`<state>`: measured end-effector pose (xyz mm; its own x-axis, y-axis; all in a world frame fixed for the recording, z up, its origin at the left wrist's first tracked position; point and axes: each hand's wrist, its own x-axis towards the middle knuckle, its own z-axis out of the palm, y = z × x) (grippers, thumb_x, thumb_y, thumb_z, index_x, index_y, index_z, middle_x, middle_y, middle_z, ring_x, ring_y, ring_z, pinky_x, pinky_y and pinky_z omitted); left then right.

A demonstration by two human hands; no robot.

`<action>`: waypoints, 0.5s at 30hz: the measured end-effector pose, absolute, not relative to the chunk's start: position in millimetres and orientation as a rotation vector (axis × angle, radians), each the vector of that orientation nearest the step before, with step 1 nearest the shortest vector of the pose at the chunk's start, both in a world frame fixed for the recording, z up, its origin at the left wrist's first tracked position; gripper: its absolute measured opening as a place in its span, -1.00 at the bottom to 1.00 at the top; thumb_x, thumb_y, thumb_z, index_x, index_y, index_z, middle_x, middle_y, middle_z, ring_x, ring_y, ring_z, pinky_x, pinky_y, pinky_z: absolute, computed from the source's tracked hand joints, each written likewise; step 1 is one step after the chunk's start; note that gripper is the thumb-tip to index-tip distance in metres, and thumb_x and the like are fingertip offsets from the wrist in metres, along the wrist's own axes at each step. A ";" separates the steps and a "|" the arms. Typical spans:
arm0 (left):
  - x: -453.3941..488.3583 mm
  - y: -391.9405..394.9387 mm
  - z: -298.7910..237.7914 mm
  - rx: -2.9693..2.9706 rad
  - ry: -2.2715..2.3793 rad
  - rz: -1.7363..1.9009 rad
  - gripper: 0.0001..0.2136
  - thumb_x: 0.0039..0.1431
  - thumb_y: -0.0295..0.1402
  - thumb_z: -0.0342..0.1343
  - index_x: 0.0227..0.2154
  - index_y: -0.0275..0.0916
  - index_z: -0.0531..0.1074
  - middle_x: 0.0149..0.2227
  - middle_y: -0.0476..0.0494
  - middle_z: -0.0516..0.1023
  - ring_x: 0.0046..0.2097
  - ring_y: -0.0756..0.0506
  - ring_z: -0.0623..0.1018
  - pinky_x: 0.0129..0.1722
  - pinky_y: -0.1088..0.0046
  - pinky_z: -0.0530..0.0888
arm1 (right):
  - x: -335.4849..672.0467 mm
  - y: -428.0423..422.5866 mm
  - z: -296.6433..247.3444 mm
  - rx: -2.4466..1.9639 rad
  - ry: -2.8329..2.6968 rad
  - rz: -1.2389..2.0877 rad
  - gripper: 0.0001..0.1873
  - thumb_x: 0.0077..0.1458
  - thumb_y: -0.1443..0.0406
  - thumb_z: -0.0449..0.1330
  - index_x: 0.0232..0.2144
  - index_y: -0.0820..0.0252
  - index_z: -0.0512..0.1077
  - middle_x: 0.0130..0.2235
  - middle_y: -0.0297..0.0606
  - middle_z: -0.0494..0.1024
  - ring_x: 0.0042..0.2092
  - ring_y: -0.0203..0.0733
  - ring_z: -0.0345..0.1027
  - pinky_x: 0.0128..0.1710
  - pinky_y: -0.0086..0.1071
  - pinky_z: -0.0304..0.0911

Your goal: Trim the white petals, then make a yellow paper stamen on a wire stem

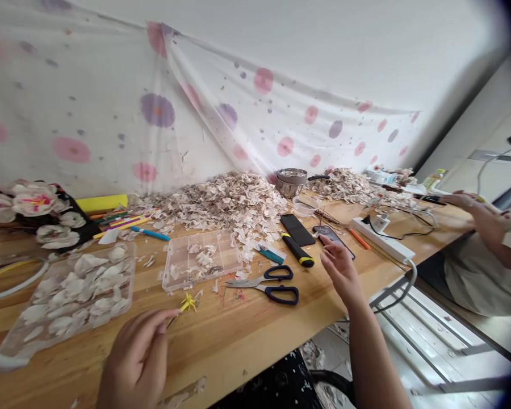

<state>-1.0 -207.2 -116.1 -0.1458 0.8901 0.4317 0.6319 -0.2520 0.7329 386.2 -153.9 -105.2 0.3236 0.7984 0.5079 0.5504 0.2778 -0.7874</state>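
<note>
My left hand (pixel 134 360) pinches a thin wire topped by a small yellow stamen cluster (pixel 188 303) between thumb and fingers. It is beside a clear plastic tray of white petals (pixel 68 295). My right hand (pixel 340 271) is raised over the wooden table (pixel 255 335), fingers apart, holding nothing. Its fingertips are close to a black smartphone (pixel 333 241). A black tool with a yellow band (pixel 297 250) lies just left of that phone. Black-handled scissors (pixel 272 286) and a clear compartment box (pixel 201 260) with a few petals sit between my hands.
A large heap of pale petal scraps (pixel 221 204) lies against a spotted cloth (pixel 281 122), with a steel bowl (pixel 292 183) behind. Finished fabric flowers (pixel 34 201) and coloured pens (pixel 119 224) lie left. A power strip (pixel 381 240) and a co-worker's hand (pixel 464 200) are right.
</note>
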 end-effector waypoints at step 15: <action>43.2 -246.5 -81.8 1.463 1.026 0.892 -0.60 0.21 -0.02 0.08 -0.38 -0.27 0.60 -0.41 -0.13 0.61 -0.37 -0.09 0.51 -0.37 0.48 0.43 | 213.9 -226.1 -79.6 -0.492 -2.167 0.628 -0.34 0.23 0.51 0.06 0.32 0.06 0.09 0.20 -0.06 0.43 0.24 -0.10 0.28 0.19 -0.09 0.30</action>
